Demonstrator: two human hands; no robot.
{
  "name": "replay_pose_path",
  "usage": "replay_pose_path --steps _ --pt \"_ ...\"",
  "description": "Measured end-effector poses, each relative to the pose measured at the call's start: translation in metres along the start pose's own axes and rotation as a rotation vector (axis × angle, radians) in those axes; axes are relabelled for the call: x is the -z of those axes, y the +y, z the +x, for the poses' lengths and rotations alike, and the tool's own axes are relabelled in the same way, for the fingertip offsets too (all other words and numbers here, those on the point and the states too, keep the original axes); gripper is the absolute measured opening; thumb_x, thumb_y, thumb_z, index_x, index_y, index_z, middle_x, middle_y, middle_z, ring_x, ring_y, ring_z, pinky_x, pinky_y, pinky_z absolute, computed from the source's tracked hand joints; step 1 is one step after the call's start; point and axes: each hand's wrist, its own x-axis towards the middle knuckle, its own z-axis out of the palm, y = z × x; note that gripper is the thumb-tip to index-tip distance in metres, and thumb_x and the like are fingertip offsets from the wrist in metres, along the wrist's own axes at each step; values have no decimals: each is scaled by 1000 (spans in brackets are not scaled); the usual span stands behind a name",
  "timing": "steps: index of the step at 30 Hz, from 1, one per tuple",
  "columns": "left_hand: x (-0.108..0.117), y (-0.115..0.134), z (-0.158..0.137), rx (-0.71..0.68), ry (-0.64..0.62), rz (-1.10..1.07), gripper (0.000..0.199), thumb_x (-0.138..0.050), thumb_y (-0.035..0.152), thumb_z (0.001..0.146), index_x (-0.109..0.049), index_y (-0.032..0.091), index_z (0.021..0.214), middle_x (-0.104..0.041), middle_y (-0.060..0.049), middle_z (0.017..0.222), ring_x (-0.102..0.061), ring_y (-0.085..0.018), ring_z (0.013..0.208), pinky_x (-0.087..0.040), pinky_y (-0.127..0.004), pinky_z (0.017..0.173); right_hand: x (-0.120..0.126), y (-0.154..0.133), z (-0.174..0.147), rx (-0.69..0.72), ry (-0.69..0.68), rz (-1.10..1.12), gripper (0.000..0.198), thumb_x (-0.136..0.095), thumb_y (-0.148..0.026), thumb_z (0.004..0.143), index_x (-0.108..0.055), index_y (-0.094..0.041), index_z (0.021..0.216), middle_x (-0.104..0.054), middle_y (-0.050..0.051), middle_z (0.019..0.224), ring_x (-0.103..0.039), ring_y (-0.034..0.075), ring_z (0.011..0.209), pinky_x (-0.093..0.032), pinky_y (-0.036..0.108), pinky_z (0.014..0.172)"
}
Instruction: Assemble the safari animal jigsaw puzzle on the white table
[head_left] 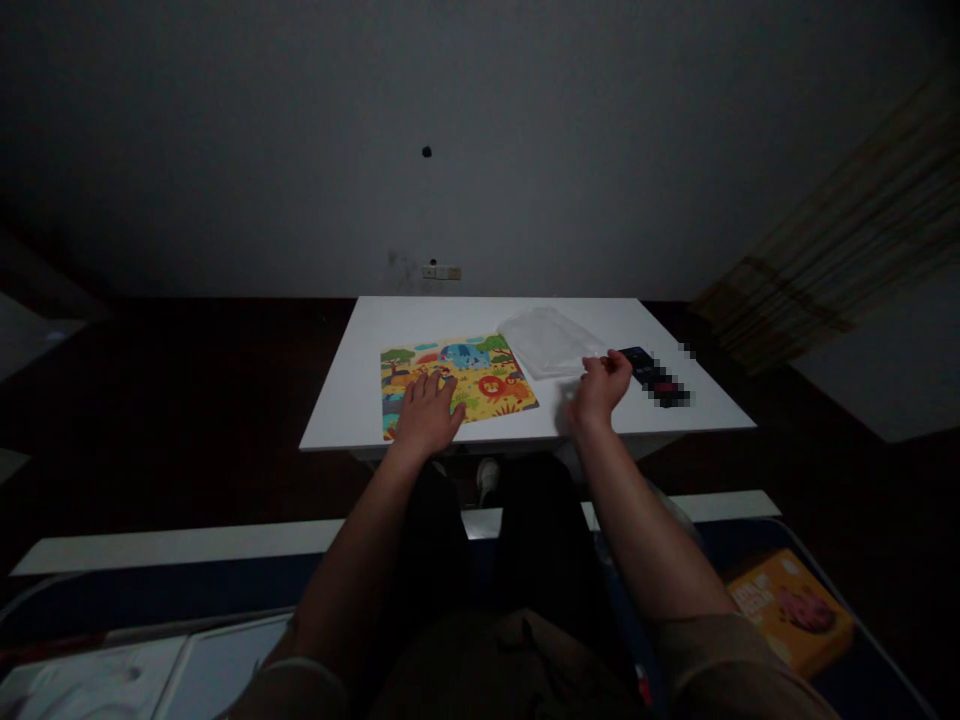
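My left hand (429, 412) lies flat on a colourful picture sheet (487, 378), its fingers spread. Cartoon animals, among them lions and a blue elephant, and trees are printed on the sheet. My right hand (600, 388) is above the right part of the white table, its fingers curled in; whatever may be inside them is hidden. Just behind that hand is a crumpled clear plastic bag (551, 342), close to the sheet's right edge. A dark, phone-like object (651, 375), partly pixelated, rests to the right of my right hand.
The white table (352, 390) stands before a grey wall with a socket strip (442, 272). Beside me on the blue seat are an orange box (795, 610) at right and a white open box (97, 680) at left. A patterned curtain (810, 240) hangs at right.
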Motion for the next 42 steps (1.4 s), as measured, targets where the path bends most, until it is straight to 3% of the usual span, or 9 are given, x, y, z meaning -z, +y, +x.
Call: replay_pose_path --steps 3,4,7,10,14,18,25,33,42 --pt "9 1 -7 -25 77 -15 44 -41 41 93 -52 25 133 -48 -9 144 -37 -31 136 -19 -52 117 1 -8 -50 83 -217 -31 20 -61 -26 71 -55 -20 88 -55 0 83 -54 15 75 -48 32 73" --pt "13 -2 -13 -38 113 -15 42 -40 40 93 -54 26 130 -51 -9 141 -38 -30 135 -18 -52 117 0 -10 -68 107 -351 -53 17 -63 -26 70 -59 -20 86 -57 0 80 -55 16 73 -48 32 71" --pt "26 -22 -38 -30 191 -29 40 -40 39 94 -55 26 129 -53 -8 139 -41 -29 134 -22 -51 117 -2 -17 -114 407 -831 -251 19 -55 -21 79 -62 -21 97 -63 6 98 -58 21 92 -49 37 84" --pt "31 -45 -64 -57 154 -78 44 -44 39 93 -49 27 136 -50 -7 143 -39 -28 137 -29 -51 114 -9 -23 -142 606 -971 -397 31 -52 -17 82 -61 -21 111 -63 10 114 -55 24 109 -45 43 97" --pt "22 -59 -84 -98 111 -91 54 -47 38 92 -38 26 145 -44 -8 148 -37 -27 139 -30 -51 114 -25 -27 -158 740 -1012 -514 41 -50 -19 85 -56 -18 126 -55 11 134 -46 26 127 -37 45 109" --pt "13 -55 -90 -96 118 -73 50 -46 31 93 -42 24 142 -43 -9 149 -38 -26 138 -29 -50 115 -36 -24 -164 806 -1039 -604 52 -52 -25 88 -46 -17 139 -43 10 148 -35 28 137 -34 47 111" --pt "15 -50 -94 -117 123 -105 39 -40 27 96 -52 23 134 -52 -7 140 -49 -23 128 -38 -43 110 -32 -13 -160 876 -1076 -669 38 -47 -29 95 -55 -21 131 -54 8 138 -42 26 133 -37 45 107" --pt "15 -56 -95 -157 93 -128 53 -44 12 89 -45 25 140 -50 -6 143 -46 -22 130 -38 -42 111 -34 -18 -156 891 -1069 -663 29 -46 -34 97 -62 -25 119 -61 5 129 -49 26 126 -41 44 100" --pt "16 -54 -81 13 301 -336 41 -37 18 94 -51 23 133 -56 -6 136 -49 -19 129 -41 -40 110 -35 -22 -157 879 -1063 -650 27 -52 -34 94 -63 -25 118 -63 7 126 -51 27 121 -41 45 98"
